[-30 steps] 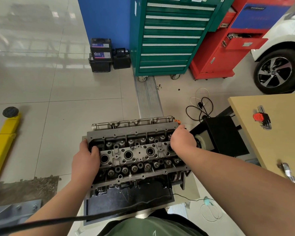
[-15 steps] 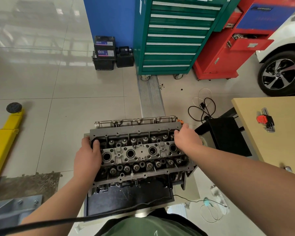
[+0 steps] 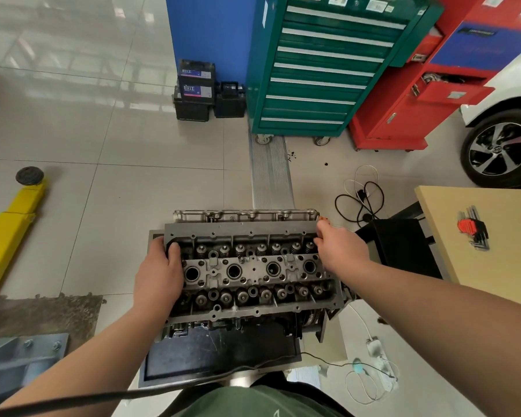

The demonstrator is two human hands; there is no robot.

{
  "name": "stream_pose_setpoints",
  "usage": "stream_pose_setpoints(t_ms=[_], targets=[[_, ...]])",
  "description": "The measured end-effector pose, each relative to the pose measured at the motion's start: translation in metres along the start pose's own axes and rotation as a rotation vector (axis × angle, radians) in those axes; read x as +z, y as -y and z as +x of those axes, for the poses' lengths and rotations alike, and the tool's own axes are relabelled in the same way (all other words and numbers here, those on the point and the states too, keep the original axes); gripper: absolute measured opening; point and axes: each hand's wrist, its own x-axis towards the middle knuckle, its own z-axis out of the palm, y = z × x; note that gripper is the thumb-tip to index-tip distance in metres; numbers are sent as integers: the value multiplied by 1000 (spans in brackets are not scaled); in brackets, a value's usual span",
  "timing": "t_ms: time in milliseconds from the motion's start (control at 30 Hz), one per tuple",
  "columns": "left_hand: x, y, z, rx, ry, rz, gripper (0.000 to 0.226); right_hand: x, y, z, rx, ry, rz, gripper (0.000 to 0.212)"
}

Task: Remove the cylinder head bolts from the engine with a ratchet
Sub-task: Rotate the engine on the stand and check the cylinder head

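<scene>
- Since a second ago both hands have kept their grip on the ends of the cylinder head, and only the view has tipped a little, bringing more of the floor and cabinets into sight.
- Left hand is curled over the left end, fingers hooked into the recess at that corner, closed on the casting.
- Right hand wraps the far right corner, fingers bent over the edge near a small orange part.
- That head sits on top of the engine, valve springs and four round wells facing up, over a black tray.
- No ratchet is in either hand.
- A black cable sags across the near edge, in front of the tray.
- On the right stands a tan table with a red-holdered set of hex keys lying on it.
- Between table and engine is a black stand, with loose black and white cords on the tiles behind.
- Further back: a green drawer cabinet, a red cabinet, stacked batteries, a car wheel.
- A yellow lift arm lies at the left.
</scene>
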Motion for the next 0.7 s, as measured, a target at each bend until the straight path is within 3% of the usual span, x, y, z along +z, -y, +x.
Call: stream_pose_setpoints(t_ms=[200,433,700], targets=[[1,0,1,-6,-3,-13,12,-10,-14,4,-161,157,-94,29],[2,-1,2,-7,-10,-13,10,-16,-4,17,-164,281,-139,20],[-1,-7,-1,-38,14,-32,29,-24,-10,11,-137,269,-54,22]])
